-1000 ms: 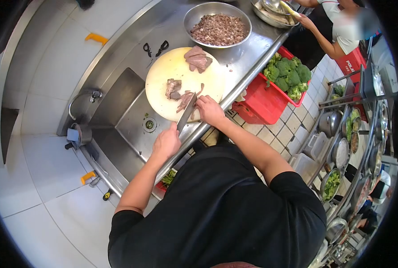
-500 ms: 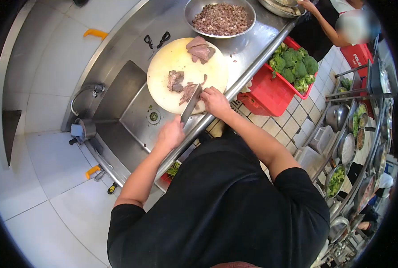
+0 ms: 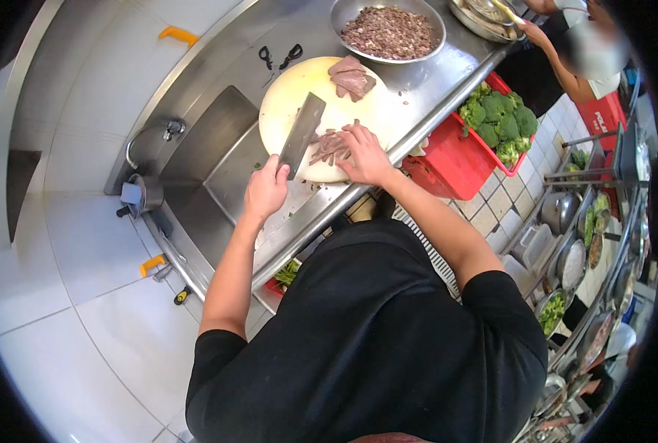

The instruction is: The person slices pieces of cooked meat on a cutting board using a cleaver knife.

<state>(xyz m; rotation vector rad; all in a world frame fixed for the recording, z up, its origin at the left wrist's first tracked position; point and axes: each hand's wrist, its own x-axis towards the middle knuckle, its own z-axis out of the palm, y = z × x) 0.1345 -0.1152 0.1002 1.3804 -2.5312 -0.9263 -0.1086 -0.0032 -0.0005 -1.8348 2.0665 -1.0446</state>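
My left hand [image 3: 265, 190] grips the handle of a cleaver [image 3: 303, 133], whose broad blade is held over the left part of a round, pale cutting board [image 3: 279, 92]. My right hand [image 3: 368, 156] has its fingers spread at the right edge of a small heap of cut meat strips [image 3: 327, 150] near the board's front edge. Toward the back of the board lie several flat pieces of brownish meat [image 3: 352, 77]. The blade hides part of the board and whatever lies beneath it.
A steel bowl [image 3: 438, 46] of chopped meat stands behind the board, with black-handled scissors [image 3: 293, 54] to its left. The sink [image 3: 196, 192] is on the left. Red crates [image 3: 451, 159], one with broccoli [image 3: 500, 118], sit beyond the counter's right edge. Another person's hand [image 3: 537, 34] is at the upper right.
The cleaver has come up from the strips and shifted left with my left hand. My right hand has opened and spread its fingers. The camera view has shifted slightly.
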